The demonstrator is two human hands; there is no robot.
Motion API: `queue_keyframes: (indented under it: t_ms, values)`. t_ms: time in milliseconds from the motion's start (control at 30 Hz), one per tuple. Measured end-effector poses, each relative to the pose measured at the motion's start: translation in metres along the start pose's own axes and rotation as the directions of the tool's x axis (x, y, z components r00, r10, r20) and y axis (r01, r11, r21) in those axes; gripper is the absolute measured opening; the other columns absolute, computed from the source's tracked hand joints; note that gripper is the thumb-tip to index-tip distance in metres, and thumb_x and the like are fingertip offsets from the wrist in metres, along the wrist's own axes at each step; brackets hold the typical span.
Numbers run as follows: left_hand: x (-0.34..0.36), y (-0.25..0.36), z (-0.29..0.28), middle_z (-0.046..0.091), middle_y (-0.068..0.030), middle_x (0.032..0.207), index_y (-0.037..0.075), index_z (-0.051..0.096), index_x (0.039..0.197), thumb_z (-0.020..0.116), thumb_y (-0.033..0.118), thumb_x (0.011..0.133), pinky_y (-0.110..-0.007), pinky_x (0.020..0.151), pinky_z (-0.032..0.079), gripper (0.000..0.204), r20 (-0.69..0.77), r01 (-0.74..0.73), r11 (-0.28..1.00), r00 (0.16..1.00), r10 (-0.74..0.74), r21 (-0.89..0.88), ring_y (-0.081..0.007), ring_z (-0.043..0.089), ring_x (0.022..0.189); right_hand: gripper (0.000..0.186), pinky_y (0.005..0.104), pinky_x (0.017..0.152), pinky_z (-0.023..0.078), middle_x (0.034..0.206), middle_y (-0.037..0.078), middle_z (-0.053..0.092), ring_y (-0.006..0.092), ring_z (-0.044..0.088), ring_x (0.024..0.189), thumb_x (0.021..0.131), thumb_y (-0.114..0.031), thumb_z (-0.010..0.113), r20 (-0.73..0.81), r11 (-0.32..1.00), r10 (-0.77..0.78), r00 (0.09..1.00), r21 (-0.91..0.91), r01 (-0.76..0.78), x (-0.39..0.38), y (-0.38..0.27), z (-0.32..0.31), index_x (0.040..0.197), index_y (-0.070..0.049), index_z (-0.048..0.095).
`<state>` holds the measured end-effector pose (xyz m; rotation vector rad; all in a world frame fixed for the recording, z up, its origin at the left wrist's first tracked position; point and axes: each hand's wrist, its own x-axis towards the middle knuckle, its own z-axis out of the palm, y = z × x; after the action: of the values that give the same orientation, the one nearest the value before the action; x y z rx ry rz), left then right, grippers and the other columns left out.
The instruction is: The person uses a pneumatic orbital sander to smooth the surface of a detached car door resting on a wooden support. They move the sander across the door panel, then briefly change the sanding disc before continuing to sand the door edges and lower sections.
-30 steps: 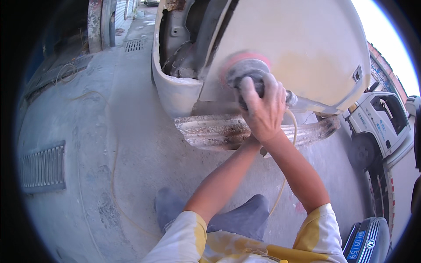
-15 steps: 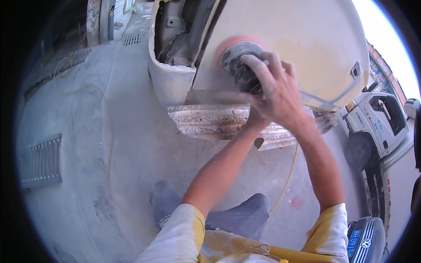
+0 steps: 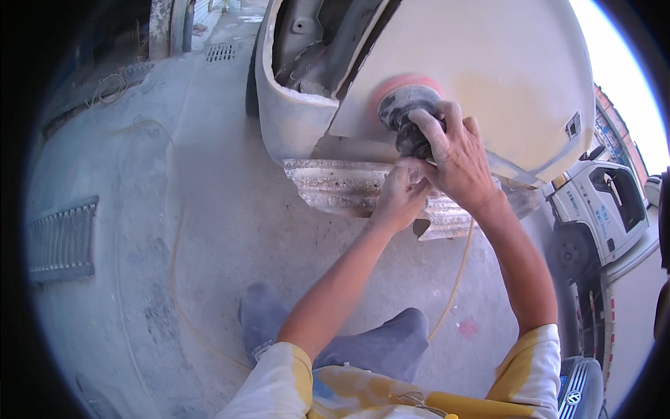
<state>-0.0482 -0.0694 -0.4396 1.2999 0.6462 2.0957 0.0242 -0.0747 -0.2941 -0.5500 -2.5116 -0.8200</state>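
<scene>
A dark round sander [image 3: 413,129] with a pink-rimmed pad [image 3: 408,87] lies against the lower part of a pale, primed vehicle door [image 3: 495,63]. My right hand [image 3: 457,157] is wrapped over its black body, thumb and fingers on either side. Just below, my left hand [image 3: 399,195] is closed at the sander's lower end, partly behind the right hand; its exact grip is hard to see. Under the door runs a rusty, ribbed sill panel [image 3: 342,185] with a torn lower edge. A patch of yellowish filler shows on the door.
An open, stripped wheel-arch section [image 3: 300,133] adjoins the door at left. A thin yellowish hose [image 3: 178,279] loops across the dusty floor, past my feet [image 3: 262,314]. A drain grate [image 3: 63,241] lies far left. A white truck [image 3: 593,206] and a dark car front [image 3: 579,387] stand at right.
In the picture, the vehicle, sander and both hands sit farther right and slightly lower. My left hand shows more clearly below the right one. The sander stays on the door.
</scene>
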Motion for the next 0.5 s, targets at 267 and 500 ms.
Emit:
queue_keyframes:
  t_ms: [267,500]
  values:
    - [0.019,0.004,0.033,0.073,-0.0088,0.092,-0.002,0.068,0.102,0.065,0.004,0.093,-0.033,0.073,0.051,0.011,-0.124,-0.076,0.972,0.991,0.049,-0.220,-0.0138,0.067,0.088,0.060,0.0407,0.082,0.042,0.117,0.012,0.052,0.0284,0.057,0.104,0.078,-0.033,0.082,0.009,0.992,-0.033,0.999,-0.124,0.034,0.014,-0.012,-0.023,0.130,-0.029,0.053]
    - [0.006,0.007,0.031,0.074,-0.0098,0.097,-0.002,0.069,0.108,0.066,0.014,0.095,-0.034,0.079,0.052,0.021,-0.024,0.170,0.980,0.984,-0.174,-0.105,-0.0146,0.067,0.092,0.043,0.0414,0.079,0.042,0.113,0.011,0.050,0.0287,0.058,0.099,0.087,-0.026,0.071,-0.007,0.984,-0.043,0.999,-0.172,0.041,0.006,-0.018,-0.013,0.125,-0.032,0.053]
